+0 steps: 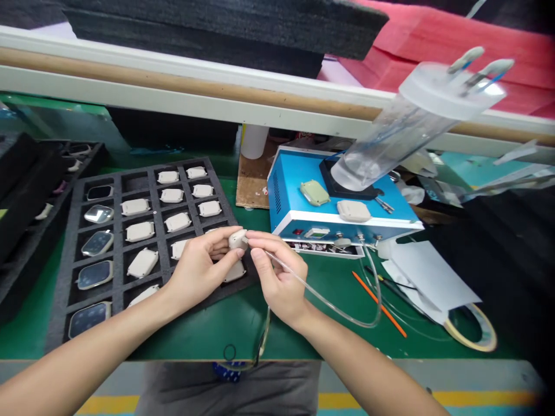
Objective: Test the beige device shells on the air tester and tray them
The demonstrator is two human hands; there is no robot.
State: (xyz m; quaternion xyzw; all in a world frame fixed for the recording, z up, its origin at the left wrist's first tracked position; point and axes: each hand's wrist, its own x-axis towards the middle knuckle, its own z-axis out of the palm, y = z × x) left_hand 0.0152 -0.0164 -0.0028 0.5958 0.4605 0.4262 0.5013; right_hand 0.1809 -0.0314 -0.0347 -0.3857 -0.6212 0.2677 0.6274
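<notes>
The case (pixel 237 240) was in the left hand (pixel 197 263), pinched between thumb and fingers, tilted, above the lower right part of the tray (pixel 119 231). The right hand (pixel 280 274) had its thumb and fingertips closed on the end of a clear tube (pixel 323 300), right up against the case; the fingers hid the exact contact. From there the tube drooped rightward over the green table (pixel 195 344) and looped up to the front of the blue machine (pixel 295 167).

The tray lay at a slant under the left hand. Its left column held dark-faced watches (pixel 95 274), the other columns pale cases (pixel 140 231), with one bare slot at the top of the second column.

On the machine stood a clear cylinder (pixel 390 138), leaning right in the view, with a green case (pixel 314 193) and a beige case (pixel 354 211) near its base. To the right of the right hand lay an orange stick (pixel 379 304), then white paper (pixel 433 277) beside a tape roll (pixel 491 335).
</notes>
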